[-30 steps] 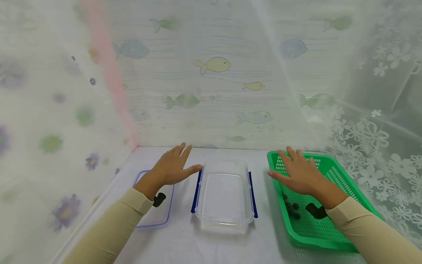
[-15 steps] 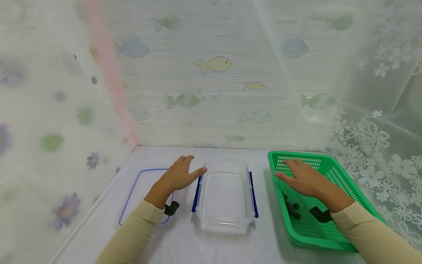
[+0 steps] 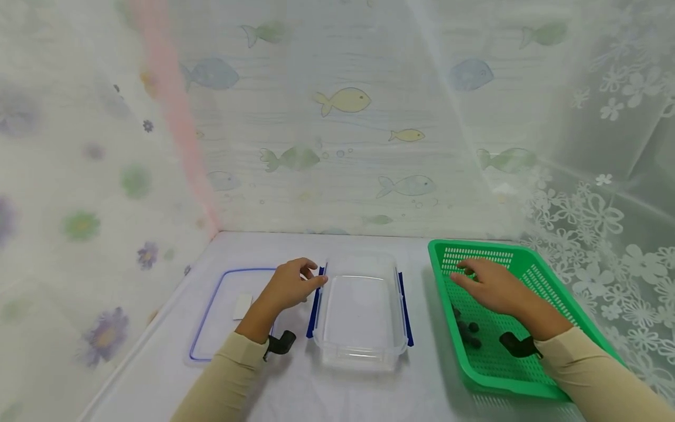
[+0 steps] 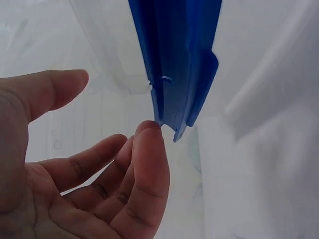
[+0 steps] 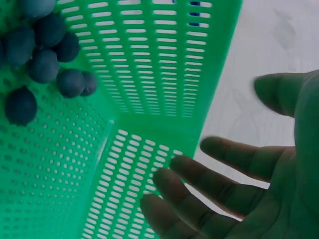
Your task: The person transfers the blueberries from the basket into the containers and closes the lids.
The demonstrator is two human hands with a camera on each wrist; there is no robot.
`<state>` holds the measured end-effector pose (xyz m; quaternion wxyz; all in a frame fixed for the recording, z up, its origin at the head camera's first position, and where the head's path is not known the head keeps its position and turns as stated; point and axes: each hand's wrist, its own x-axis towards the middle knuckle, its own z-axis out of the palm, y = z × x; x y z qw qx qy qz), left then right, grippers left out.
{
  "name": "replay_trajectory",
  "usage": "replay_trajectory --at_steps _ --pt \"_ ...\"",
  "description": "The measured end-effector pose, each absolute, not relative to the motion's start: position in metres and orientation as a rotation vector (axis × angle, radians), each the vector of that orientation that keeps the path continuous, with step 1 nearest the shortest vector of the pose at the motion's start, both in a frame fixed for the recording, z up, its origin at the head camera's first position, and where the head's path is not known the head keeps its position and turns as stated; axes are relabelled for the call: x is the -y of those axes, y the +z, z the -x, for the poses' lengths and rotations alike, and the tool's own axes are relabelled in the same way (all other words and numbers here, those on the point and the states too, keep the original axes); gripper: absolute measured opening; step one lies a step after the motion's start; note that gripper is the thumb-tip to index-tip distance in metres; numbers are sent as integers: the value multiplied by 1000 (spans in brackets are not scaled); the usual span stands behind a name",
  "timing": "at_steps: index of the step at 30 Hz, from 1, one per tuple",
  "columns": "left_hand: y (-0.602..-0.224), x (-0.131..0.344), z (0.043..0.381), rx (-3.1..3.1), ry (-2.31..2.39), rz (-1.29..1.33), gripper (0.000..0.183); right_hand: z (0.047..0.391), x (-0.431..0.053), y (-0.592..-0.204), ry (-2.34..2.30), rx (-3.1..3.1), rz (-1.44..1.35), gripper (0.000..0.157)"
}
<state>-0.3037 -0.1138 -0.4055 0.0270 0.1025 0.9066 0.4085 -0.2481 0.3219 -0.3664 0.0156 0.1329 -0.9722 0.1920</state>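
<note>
A clear plastic food box (image 3: 358, 316) with blue side latches stands in the middle of the white table. My left hand (image 3: 292, 287) hovers beside its left latch (image 3: 315, 305), fingers loosely bent and holding nothing. In the left wrist view a fingertip is close to the end of the blue latch (image 4: 174, 64); whether it touches, I cannot tell. Over the green basket (image 3: 506, 381) hangs my right hand (image 3: 490, 287), fingers relaxed, nothing held. Several dark blue round fruits (image 5: 44, 64), looking like blueberries, lie on the basket's floor.
Left of the box lies a clear lid with a blue-violet rim (image 3: 208, 316), partly behind my left forearm; a small white label (image 3: 242, 306) is on or under it. A fish-patterned curtain (image 3: 337, 176) hangs behind the table. A flowered sheet (image 3: 105, 234) borders the left.
My left hand has moved right and nearer to the box's left latch, its fingers bending more. My right hand has lowered slightly over the basket, fingers less spread. More of the lid shows.
</note>
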Motion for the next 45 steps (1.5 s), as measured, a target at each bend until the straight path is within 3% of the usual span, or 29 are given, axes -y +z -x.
replay_trajectory --at_steps 9,33,45 --pt "-406 105 308 -2769 1289 -281 51 249 -336 -367 776 3068 -342 41" --pt "-406 104 313 -2590 1350 -253 47 265 -359 -389 1359 3201 -13 41" --pt "-404 101 308 -2541 1363 -224 47 264 -357 -402 1450 3243 -167 38"
